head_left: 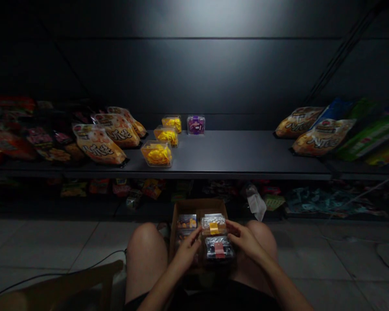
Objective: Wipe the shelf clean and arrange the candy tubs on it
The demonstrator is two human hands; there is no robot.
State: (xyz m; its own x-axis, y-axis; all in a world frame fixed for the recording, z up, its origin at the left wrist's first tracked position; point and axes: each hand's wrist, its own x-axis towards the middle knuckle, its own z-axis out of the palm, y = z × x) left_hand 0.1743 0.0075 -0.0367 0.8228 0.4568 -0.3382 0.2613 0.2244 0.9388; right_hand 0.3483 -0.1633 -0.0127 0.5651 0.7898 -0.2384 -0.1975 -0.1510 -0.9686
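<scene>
A cardboard box (199,203) sits between the knees with clear plastic packs inside. At its right side are a pack with a yellow label (214,226) and, nearer, a dark pack with a red label (219,249). My left hand (188,249) reaches over the box, its fingertips at the left edge of the yellow-label pack. My right hand (245,239) is at that pack's right edge, so the pack lies between both hands. Another pack (187,221) stands at the box's back left.
On the shelf (240,151) stand clear tubs with yellow contents (157,154), a purple pack (196,125) and snack bags at left (100,144) and right (324,137). A lower shelf holds more bags. A wooden stool (71,285) is at the lower left.
</scene>
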